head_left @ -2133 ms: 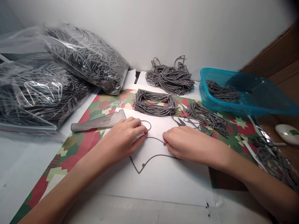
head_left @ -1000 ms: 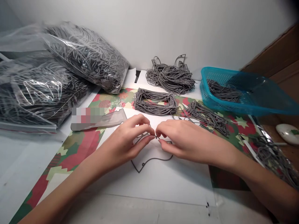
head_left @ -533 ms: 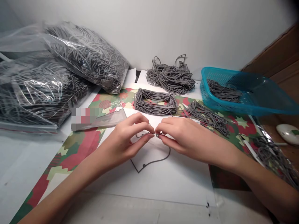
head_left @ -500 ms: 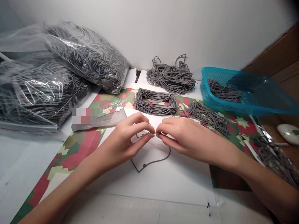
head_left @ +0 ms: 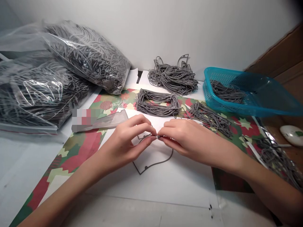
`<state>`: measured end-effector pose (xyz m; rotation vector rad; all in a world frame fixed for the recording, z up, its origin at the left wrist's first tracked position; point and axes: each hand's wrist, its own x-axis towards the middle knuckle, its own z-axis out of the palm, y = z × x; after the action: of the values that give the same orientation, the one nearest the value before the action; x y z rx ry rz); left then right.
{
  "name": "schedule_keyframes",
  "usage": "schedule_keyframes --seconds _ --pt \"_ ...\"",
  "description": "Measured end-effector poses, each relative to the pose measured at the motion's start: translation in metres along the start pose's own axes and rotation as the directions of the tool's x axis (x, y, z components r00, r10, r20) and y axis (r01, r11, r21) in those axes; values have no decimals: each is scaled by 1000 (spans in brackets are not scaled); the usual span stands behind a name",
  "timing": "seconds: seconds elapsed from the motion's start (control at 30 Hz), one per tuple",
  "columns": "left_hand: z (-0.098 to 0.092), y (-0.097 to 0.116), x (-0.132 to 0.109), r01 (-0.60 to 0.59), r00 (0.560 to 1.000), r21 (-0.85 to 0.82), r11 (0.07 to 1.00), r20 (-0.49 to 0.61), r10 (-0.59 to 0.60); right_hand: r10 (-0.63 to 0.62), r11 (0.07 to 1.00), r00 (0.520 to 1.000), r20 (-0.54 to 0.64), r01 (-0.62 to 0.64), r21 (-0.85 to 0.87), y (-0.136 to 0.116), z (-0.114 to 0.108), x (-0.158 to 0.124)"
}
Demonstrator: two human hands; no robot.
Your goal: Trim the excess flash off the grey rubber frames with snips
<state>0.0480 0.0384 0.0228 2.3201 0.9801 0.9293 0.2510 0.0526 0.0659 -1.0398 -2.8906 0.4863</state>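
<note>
Your left hand [head_left: 129,138] and right hand [head_left: 183,135] pinch the thin grey loop [head_left: 156,163]. They hide some of it, so the pinched place is unclear.

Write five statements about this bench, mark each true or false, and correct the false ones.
1. The left hand and right hand both pinch a gray cord. True.
2. The hands are held far apart. False: their grips nearly meet above the white paper.
3. Clear bags full of gray strands are at the left. True.
4. The basket is red. False: the basket is blue.
5. A gray bundle lies beyond the hands. True.
</note>
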Motion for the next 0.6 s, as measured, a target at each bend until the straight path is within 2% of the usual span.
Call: schedule_keyframes --seconds 0.23,0.33,0.5,0.6 --pt "-2 0 -1 35 999 -7 999 31 -34 15 999 1000 9 -14 -46 0 -3 -1" --pt "-1 -1 -1 81 995 19 997 57 -82 112 989 993 36 -108 -105 4 -8 -3" --pt "-1 -5 0 99 995 43 994 28 -101 296 939 952 78 -275 -204 16 -14 -5" --pt "-3 -4 -1 101 994 67 993 43 -104 327 933 942 73 -310 -182 21 -14 -2"
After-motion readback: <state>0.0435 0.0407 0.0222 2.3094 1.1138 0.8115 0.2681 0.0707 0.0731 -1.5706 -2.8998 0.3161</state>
